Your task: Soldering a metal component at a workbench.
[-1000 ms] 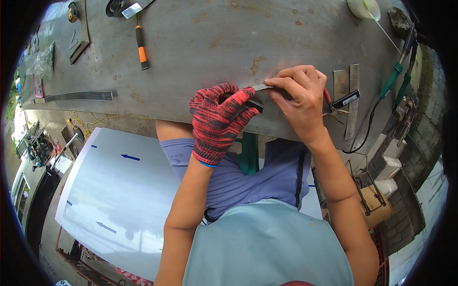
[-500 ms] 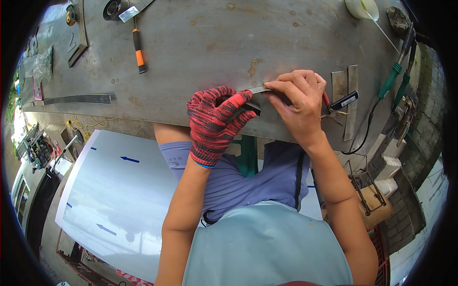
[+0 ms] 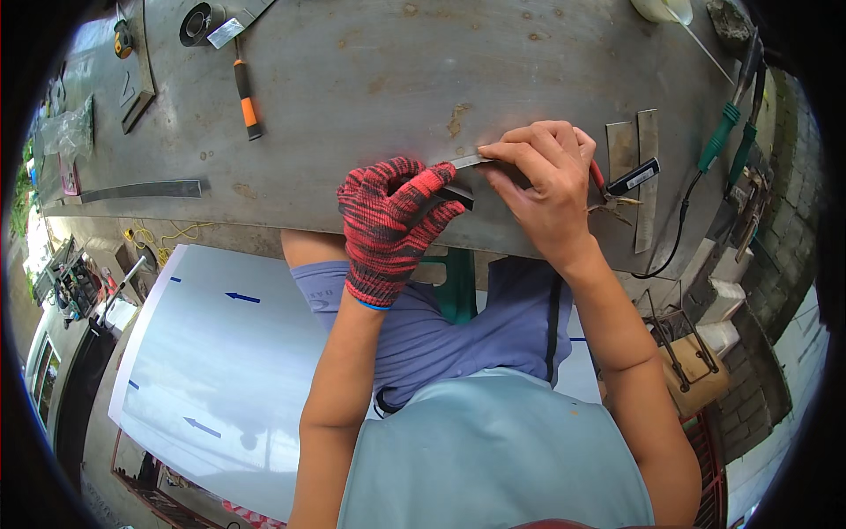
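Both the gloved left hand [image 3: 388,216] and bare right hand [image 3: 548,189] pinch a thin metal strip [image 3: 468,161] over the tabletop [image 3: 326,132], upper centre of frame.

From where I stand, this is a metalworking shop, a rough one that seems partly open to the outdoors. The broad steel-grey tabletop [image 3: 352,115] is stained with brownish spots, and flat metal strips [image 3: 646,181] lie along its right side. Near them are red-handled pliers [image 3: 597,174] and a green-handled tool [image 3: 721,137] on a black cable (welding gear, by the look of it). An orange-and-black handle [image 3: 245,97] and an L-shaped metal piece [image 3: 141,101] lie to the left. The person's left hand [image 3: 388,225] wears a knit work glove. Grey blockwork [image 3: 780,220] and daylight greenery [image 3: 18,207] show at the edges.
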`<move>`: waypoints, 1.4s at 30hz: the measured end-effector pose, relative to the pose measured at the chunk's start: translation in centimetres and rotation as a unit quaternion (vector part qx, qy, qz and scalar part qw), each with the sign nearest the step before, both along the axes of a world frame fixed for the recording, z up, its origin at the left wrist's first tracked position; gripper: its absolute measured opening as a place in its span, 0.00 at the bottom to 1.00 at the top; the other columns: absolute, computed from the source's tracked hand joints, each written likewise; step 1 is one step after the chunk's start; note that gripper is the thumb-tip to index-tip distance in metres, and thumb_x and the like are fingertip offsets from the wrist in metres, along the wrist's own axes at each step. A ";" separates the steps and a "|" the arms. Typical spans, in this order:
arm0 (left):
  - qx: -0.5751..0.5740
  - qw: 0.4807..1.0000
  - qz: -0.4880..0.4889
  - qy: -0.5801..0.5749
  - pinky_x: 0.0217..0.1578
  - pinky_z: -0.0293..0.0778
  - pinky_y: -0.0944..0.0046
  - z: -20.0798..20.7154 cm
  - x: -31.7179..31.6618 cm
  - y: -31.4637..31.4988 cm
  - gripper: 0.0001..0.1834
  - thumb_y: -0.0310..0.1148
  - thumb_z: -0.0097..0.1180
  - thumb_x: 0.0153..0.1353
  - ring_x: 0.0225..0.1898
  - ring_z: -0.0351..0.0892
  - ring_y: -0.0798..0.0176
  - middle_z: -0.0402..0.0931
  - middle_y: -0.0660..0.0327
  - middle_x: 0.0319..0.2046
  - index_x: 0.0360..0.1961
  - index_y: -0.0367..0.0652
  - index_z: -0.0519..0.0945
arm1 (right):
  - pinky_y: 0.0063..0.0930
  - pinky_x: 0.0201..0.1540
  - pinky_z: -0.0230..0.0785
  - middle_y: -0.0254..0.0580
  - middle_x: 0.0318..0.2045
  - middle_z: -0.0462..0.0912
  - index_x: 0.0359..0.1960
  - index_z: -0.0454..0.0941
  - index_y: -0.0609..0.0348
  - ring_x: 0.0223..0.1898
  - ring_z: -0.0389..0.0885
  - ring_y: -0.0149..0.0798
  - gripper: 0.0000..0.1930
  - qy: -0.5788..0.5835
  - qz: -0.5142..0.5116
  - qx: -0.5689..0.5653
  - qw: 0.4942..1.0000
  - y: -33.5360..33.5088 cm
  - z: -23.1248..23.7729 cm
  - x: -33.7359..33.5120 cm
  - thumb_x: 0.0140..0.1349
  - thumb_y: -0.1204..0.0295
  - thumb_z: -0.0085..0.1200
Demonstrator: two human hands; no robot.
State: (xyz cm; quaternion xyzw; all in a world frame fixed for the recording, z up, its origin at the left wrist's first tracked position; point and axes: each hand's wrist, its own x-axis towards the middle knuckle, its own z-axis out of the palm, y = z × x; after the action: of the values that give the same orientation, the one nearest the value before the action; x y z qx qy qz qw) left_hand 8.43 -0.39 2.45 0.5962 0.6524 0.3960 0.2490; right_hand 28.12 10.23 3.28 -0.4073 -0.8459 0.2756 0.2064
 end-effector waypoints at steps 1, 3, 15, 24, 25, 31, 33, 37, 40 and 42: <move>0.006 1.000 0.001 0.000 0.33 0.76 0.55 0.1 0.0 0.1 0.27 0.36 0.82 0.44 0.31 0.83 0.53 0.83 0.58 0.33 0.49 0.51 0.90 | 0.40 0.56 0.58 0.24 0.38 0.85 0.38 0.89 0.45 0.48 0.79 0.35 0.12 0.000 0.000 0.000 1.000 0.0 0.0 0.0 0.51 0.70 0.76; 0.013 1.000 0.003 0.002 0.32 0.76 0.55 0.0 0.0 0.2 0.26 0.35 0.82 0.44 0.31 0.83 0.53 0.83 0.58 0.33 0.49 0.50 0.90 | 0.40 0.56 0.58 0.24 0.38 0.85 0.38 0.89 0.45 0.48 0.79 0.35 0.12 0.002 -0.002 0.001 1.000 0.0 0.0 -0.1 0.51 0.70 0.76; -0.036 0.999 -0.003 -0.011 0.39 0.77 0.55 0.5 0.1 -0.4 0.28 0.27 0.82 0.44 0.40 0.82 0.53 0.83 0.57 0.39 0.50 0.48 0.90 | 0.40 0.57 0.58 0.23 0.38 0.85 0.39 0.89 0.45 0.48 0.79 0.34 0.13 0.002 -0.004 0.002 1.000 -0.2 -0.2 0.1 0.51 0.70 0.76; -0.004 0.998 0.027 0.051 0.42 0.79 0.51 -0.6 -0.3 -0.7 0.27 0.39 0.83 0.43 0.42 0.83 0.49 0.84 0.54 0.39 0.49 0.53 0.92 | 0.39 0.57 0.60 0.24 0.41 0.85 0.45 0.90 0.43 0.49 0.79 0.36 0.15 0.002 -0.003 0.028 1.000 0.0 1.3 0.6 0.55 0.66 0.75; -0.017 0.998 0.034 0.057 0.46 0.79 0.49 -0.6 -0.2 -0.6 0.27 0.40 0.82 0.45 0.45 0.82 0.48 0.85 0.53 0.42 0.50 0.54 0.92 | 0.38 0.56 0.60 0.24 0.41 0.85 0.45 0.90 0.43 0.49 0.79 0.36 0.15 0.010 -0.009 0.042 0.999 0.2 1.5 0.7 0.56 0.66 0.75; -0.004 0.997 0.039 0.064 0.49 0.79 0.49 -1.0 0.0 -0.8 0.26 0.42 0.83 0.45 0.46 0.81 0.48 0.85 0.54 0.43 0.49 0.57 0.92 | 0.39 0.57 0.61 0.28 0.41 0.86 0.42 0.91 0.45 0.49 0.79 0.38 0.09 0.027 -0.028 -0.003 0.999 -0.3 2.1 -0.2 0.64 0.61 0.70; -0.002 0.997 0.038 0.065 0.49 0.78 0.49 -1.0 0.0 -0.9 0.26 0.42 0.83 0.45 0.46 0.81 0.48 0.85 0.54 0.43 0.49 0.57 0.92 | 0.41 0.56 0.62 0.32 0.39 0.88 0.39 0.93 0.46 0.45 0.81 0.40 0.09 0.018 -0.032 -0.091 0.995 -0.3 2.2 -1.2 0.65 0.59 0.68; -0.013 0.996 0.036 0.077 0.51 0.78 0.49 -1.3 -0.1 -1.0 0.26 0.45 0.82 0.47 0.49 0.81 0.48 0.85 0.54 0.45 0.50 0.59 0.92 | 0.43 0.55 0.63 0.36 0.35 0.89 0.40 0.93 0.46 0.39 0.83 0.42 0.10 -0.010 -0.022 -0.173 0.985 0.2 1.0 -1.9 0.64 0.58 0.69; -0.019 0.995 0.039 0.087 0.53 0.77 0.48 -1.5 -0.2 -0.8 0.26 0.49 0.81 0.48 0.50 0.80 0.48 0.84 0.54 0.47 0.50 0.60 0.92 | 0.45 0.55 0.64 0.38 0.32 0.90 0.41 0.94 0.46 0.36 0.85 0.43 0.11 -0.032 -0.023 -0.150 0.988 0.3 0.7 -1.9 0.63 0.57 0.70; -0.024 0.995 0.042 0.087 0.54 0.77 0.48 -1.6 -0.4 -0.8 0.26 0.50 0.80 0.49 0.51 0.80 0.48 0.84 0.55 0.48 0.50 0.61 0.92 | 0.44 0.55 0.71 0.41 0.34 0.91 0.45 0.93 0.49 0.40 0.88 0.43 0.13 -0.046 -0.014 -0.177 0.983 0.4 1.1 -2.0 0.64 0.58 0.69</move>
State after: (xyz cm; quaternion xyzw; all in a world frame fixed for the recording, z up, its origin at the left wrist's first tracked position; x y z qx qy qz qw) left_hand 8.05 -1.24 0.86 0.5942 0.7058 0.3367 0.1884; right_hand 26.08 10.65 4.42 -0.4615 -0.7867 0.3986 0.0957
